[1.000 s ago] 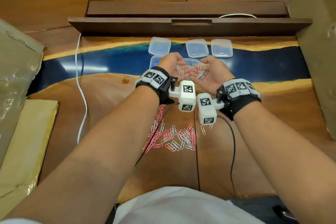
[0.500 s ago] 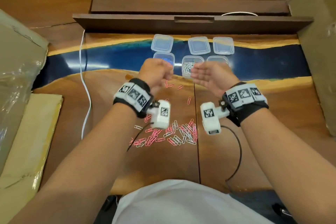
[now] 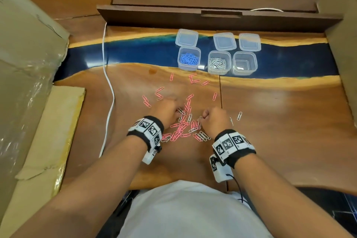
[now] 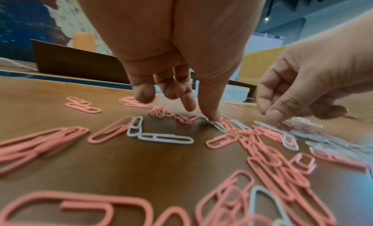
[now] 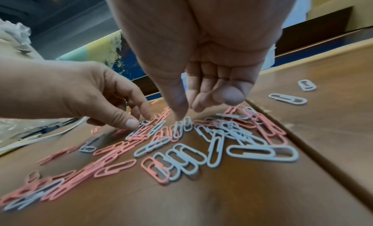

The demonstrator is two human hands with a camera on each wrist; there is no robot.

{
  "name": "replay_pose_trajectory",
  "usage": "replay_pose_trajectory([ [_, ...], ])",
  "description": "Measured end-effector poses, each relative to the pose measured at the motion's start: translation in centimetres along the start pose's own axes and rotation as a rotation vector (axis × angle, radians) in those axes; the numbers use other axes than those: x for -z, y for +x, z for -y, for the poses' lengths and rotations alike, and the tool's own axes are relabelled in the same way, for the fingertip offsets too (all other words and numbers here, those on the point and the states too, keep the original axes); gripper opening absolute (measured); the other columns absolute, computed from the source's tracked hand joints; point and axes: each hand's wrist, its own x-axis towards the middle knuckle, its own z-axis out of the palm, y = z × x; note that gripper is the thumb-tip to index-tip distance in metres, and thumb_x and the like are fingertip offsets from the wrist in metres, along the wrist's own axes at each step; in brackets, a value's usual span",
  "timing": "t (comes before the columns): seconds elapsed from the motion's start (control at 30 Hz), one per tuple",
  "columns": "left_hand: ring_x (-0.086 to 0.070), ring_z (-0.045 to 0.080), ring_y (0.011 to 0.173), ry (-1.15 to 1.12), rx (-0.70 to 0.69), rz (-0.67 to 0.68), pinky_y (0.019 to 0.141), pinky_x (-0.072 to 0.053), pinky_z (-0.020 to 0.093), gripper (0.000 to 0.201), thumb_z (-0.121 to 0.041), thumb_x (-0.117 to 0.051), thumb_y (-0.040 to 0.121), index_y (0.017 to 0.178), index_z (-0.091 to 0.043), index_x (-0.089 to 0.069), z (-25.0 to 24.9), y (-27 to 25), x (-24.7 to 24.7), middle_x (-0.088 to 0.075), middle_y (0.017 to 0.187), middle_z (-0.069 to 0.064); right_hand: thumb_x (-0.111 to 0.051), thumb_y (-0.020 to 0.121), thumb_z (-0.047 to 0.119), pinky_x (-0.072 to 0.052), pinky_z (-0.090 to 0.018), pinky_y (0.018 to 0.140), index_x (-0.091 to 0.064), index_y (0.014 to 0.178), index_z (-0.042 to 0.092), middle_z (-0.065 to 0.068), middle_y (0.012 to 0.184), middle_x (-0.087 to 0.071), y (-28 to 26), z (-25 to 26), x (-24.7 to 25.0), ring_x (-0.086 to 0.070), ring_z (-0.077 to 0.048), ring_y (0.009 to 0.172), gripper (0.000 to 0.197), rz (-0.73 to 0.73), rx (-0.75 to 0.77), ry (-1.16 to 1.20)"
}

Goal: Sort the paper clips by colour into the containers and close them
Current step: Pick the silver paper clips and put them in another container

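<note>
Pink and white paper clips (image 3: 183,127) lie mixed in a pile on the wooden table, with stray pink ones further out. My left hand (image 3: 168,109) is down on the pile's left side, its thumb tip pressing a white clip (image 4: 219,125) and the index finger just above it. My right hand (image 3: 209,117) hovers over the right side, loosely curled. Its thumb tip touches down beside a white clip (image 5: 178,128) and it holds nothing. Three open tubs stand in a row: one with blue clips (image 3: 189,59), one with white clips (image 3: 219,63), one empty (image 3: 245,63).
Three clear lids (image 3: 224,41) lie behind the tubs, before a dark wooden ledge (image 3: 218,18). A white cable (image 3: 109,83) runs down the table's left side. Cardboard boxes flank the table. A lone white clip (image 3: 239,116) lies to the right.
Both hands, cupped together over the tubs a second ago with white clips in them, have drawn back and dropped onto the pile. The white clips now lie in the middle tub.
</note>
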Motion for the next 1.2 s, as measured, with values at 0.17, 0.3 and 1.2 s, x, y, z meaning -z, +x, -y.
replay_pose_trajectory([
  [0.17,-0.059,0.020,0.085,0.082,-0.050,0.062,0.077,-0.051,0.036,0.009,-0.010,-0.061,0.088,0.084,-0.018,-0.062,0.0,0.9,-0.3,-0.056,0.091,-0.001,-0.064,0.089,0.016,-0.050,-0.028,0.073,-0.068,0.080,0.010,-0.009,0.091,-0.069,-0.4,-0.2,0.0,-0.064,-0.024,0.083,0.011,-0.002,-0.067,-0.025],
  [0.3,-0.057,0.021,0.079,0.112,-0.086,0.063,0.076,-0.052,0.038,0.013,-0.006,-0.055,0.089,0.081,-0.015,-0.059,0.4,1.0,-0.5,-0.056,0.090,0.001,-0.058,0.084,0.008,-0.055,-0.032,0.067,-0.060,0.065,0.011,-0.011,0.076,-0.067,-0.4,0.6,0.0,-0.066,-0.026,0.074,0.020,0.039,-0.064,-0.028],
  [1.2,-0.061,0.026,0.077,-0.209,0.328,-0.132,0.073,-0.053,0.038,0.020,-0.014,-0.071,0.081,0.066,-0.017,-0.058,4.1,-2.5,-0.7,-0.063,0.088,0.007,-0.061,0.081,0.021,-0.045,-0.025,0.052,-0.054,0.060,0.012,-0.004,0.059,-0.054,0.3,0.8,0.1,-0.055,-0.022,0.060,0.023,0.116,0.058,-0.241],
])
